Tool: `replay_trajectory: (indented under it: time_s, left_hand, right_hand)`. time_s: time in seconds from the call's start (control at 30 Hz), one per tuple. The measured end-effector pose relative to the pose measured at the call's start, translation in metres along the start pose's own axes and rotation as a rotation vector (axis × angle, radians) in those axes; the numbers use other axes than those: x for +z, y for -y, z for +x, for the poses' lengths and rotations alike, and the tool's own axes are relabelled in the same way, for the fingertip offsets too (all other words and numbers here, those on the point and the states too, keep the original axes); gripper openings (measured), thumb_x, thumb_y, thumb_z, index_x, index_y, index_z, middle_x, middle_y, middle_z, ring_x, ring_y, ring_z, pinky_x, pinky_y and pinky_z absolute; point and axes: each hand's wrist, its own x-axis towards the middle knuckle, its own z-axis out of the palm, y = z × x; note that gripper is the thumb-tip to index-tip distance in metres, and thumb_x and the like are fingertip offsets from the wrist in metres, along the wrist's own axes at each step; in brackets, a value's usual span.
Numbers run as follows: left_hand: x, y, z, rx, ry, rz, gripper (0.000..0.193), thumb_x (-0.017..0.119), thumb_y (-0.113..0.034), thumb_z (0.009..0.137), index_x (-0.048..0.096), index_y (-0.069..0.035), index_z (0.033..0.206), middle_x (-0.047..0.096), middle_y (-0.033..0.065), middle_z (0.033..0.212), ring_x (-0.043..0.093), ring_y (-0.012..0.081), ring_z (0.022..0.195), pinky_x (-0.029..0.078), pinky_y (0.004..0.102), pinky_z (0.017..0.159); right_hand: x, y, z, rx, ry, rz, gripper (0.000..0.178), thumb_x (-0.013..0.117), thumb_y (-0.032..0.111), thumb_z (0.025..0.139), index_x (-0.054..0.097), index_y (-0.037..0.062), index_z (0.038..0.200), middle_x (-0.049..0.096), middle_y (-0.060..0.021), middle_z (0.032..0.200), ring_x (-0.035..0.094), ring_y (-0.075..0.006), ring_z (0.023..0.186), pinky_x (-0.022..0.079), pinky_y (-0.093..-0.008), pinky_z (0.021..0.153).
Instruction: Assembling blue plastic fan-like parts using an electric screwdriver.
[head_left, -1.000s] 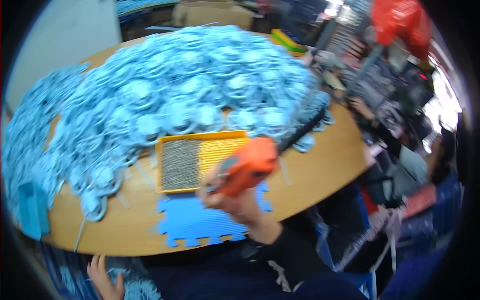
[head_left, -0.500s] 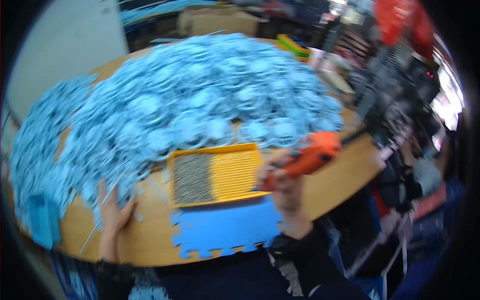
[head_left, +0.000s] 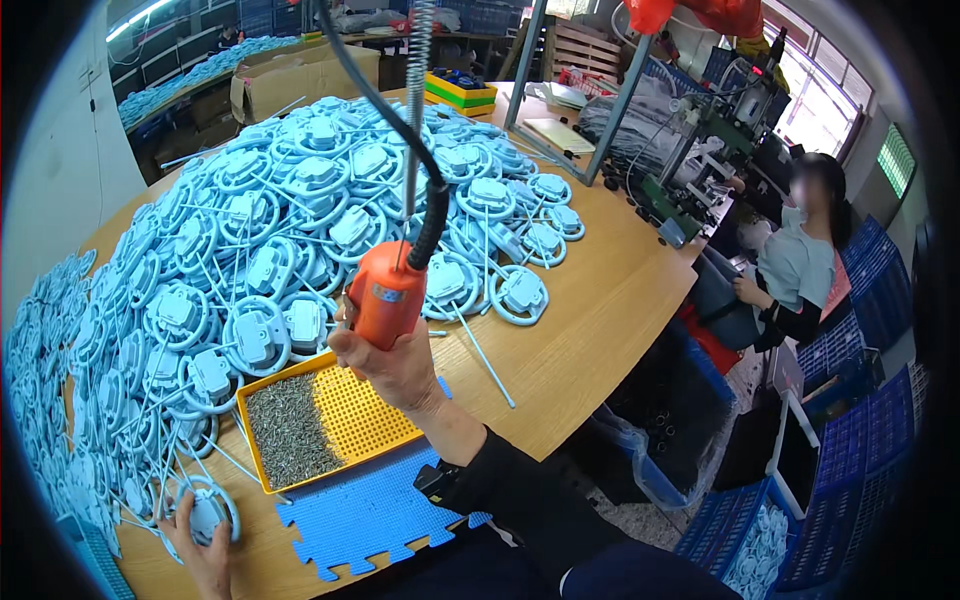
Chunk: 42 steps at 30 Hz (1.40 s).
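Note:
My right hand [head_left: 400,370] is wrapped round an orange electric screwdriver [head_left: 388,300] with a black cable, above the far edge of a yellow tray [head_left: 365,410]. A metal coil spring [head_left: 415,85] hangs just above the tool. Down at the lower left, the fingers and thumb of my left hand [head_left: 205,560] close on a light-blue ring-shaped plastic part [head_left: 208,508] with a boxy centre. Small metal screws [head_left: 290,430] fill the tray's left side. A blue foam mat [head_left: 370,510] lies in front of the tray.
A large heap of similar light-blue parts [head_left: 265,200] covers the wooden table's [head_left: 590,310] left and far side. A light-blue bin [head_left: 95,560] stands at the lower left. Another person [head_left: 800,260] sits at right near a machine [head_left: 690,180]. Blue crates [head_left: 830,460] stand at the right.
The view has swung to the right and sharpened. My right hand has raised the screwdriver from the tray's right side and turned it upright. My left hand now holds a part.

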Motion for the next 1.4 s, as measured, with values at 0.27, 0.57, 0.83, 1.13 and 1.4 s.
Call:
replay_trajectory:
  time_s: [0.27,0.57,0.83,1.13,1.4]
  left_hand:
    - [0.012,-0.113,-0.035,0.073,0.229,-0.135,0.053,0.082,-0.02,0.058,0.065,-0.003,0.105,0.053,0.0202,0.112,0.061,0.0323,0.088,0.05,0.0395,0.075]
    - [0.033,-0.146,-0.06,0.21,0.36,-0.061,0.065,0.083,-0.039,0.065,0.062,-0.006,0.117,0.056,0.0175,0.106,0.059,0.0289,0.077,0.05,0.037,0.065]
    - [0.048,-0.152,-0.063,0.355,0.355,-0.107,0.06,0.081,-0.022,0.069,0.058,-0.004,0.122,0.059,0.0133,0.093,0.058,0.028,0.076,0.047,0.0372,0.065]
    - [0.054,-0.157,-0.062,0.329,0.404,-0.076,0.061,0.081,-0.024,0.068,0.058,-0.004,0.121,0.059,0.0119,0.093,0.057,0.0277,0.082,0.044,0.0375,0.071]
    - [0.063,-0.162,-0.05,0.365,0.326,0.012,0.069,0.08,-0.036,0.067,0.055,-0.006,0.124,0.051,0.0144,0.114,0.047,0.0334,0.109,0.029,0.0558,0.097]
  right_hand:
    - [-0.041,0.009,0.01,-0.193,-0.001,-0.057,0.034,0.074,0.018,0.083,0.051,0.0093,0.107,0.056,-0.0042,0.089,0.057,-0.0143,0.063,0.048,-0.0275,0.053]
    - [-0.02,-0.011,0.011,-0.157,-0.143,-0.126,0.039,0.078,0.034,0.08,0.053,0.0078,0.095,0.056,-0.0041,0.07,0.054,-0.0153,0.058,0.046,-0.0286,0.055]
    - [-0.026,-0.021,0.014,-0.187,-0.162,-0.147,0.038,0.078,0.033,0.08,0.053,0.0086,0.093,0.057,-0.0025,0.069,0.054,-0.0144,0.059,0.046,-0.028,0.056]
    - [-0.03,-0.023,0.017,-0.154,-0.115,-0.15,0.037,0.079,0.034,0.079,0.053,0.0096,0.089,0.056,-0.0022,0.069,0.054,-0.0144,0.057,0.046,-0.0276,0.054]
    - [-0.028,-0.025,0.015,-0.158,-0.128,-0.147,0.036,0.078,0.033,0.08,0.053,0.009,0.09,0.056,-0.0023,0.069,0.054,-0.0143,0.058,0.046,-0.0282,0.054]
